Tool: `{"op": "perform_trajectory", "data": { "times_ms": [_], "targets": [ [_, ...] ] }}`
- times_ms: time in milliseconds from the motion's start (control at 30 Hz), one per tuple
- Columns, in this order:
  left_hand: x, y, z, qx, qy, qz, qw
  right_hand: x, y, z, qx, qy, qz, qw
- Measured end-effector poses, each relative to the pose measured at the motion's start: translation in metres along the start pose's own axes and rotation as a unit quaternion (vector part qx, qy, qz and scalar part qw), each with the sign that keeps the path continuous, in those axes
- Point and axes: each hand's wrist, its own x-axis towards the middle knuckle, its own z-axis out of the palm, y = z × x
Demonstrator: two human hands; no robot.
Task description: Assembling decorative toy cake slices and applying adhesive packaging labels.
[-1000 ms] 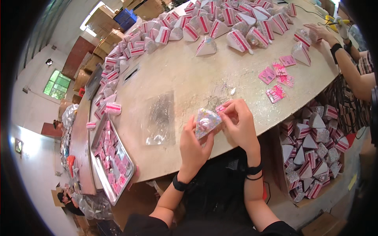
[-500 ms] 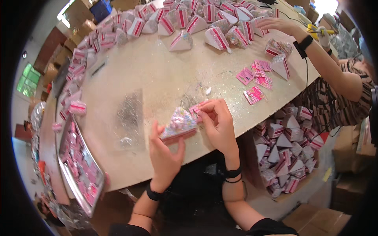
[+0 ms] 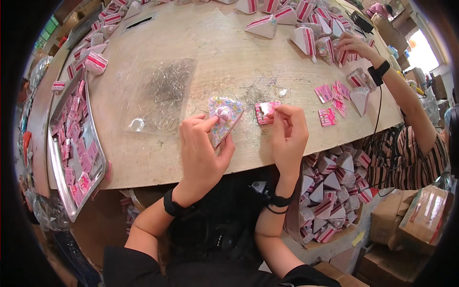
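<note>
Head view: left hand (image 3: 203,155) grips sprinkled wedge (image 3: 232,110); right hand (image 3: 290,138) pinches pink printed card (image 3: 263,115).

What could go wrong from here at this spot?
The left hand grips the sprinkled cake slice; squeezing too hard might damage it.
The right hand holds the pink card only near its edge, so it could slip.
The silver tray juts past the table's front edge; a bump might tip it.
</note>
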Motion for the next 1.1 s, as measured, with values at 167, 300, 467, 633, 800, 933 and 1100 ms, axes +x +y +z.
{"op": "perform_trajectory", "data": {
  "times_ms": [167, 300, 467, 633, 800, 933, 1100],
  "targets": [
    [-0.003, 0.001, -0.001, -0.053, -0.022, -0.025, 0.998, 0.0, 0.006, -0.013, -0.059, -0.003, -0.021, 0.998],
    [-0.005, 0.002, 0.0, -0.047, -0.035, -0.026, 0.998, -0.002, 0.003, -0.019, -0.111, 0.018, 0.041, 0.993],
    [-0.003, -0.003, -0.001, -0.061, -0.053, -0.048, 0.996, -0.002, 0.002, -0.014, -0.15, 0.048, 0.085, 0.984],
    [0.004, -0.007, 0.004, -0.071, -0.059, -0.046, 0.995, 0.007, 0.0, -0.009, -0.21, 0.086, 0.059, 0.972],
    [0.007, 0.009, -0.002, -0.086, -0.096, -0.072, 0.989, 0.009, -0.005, -0.015, -0.309, 0.132, -0.044, 0.941],
    [-0.007, -0.005, 0.003, -0.074, -0.096, -0.069, 0.99, -0.006, 0.014, -0.004, -0.316, 0.081, 0.011, 0.945],
    [-0.01, 0.004, -0.007, -0.06, -0.101, -0.055, 0.992, -0.009, 0.005, -0.007, -0.272, 0.087, 0.016, 0.958]
  ]
}}
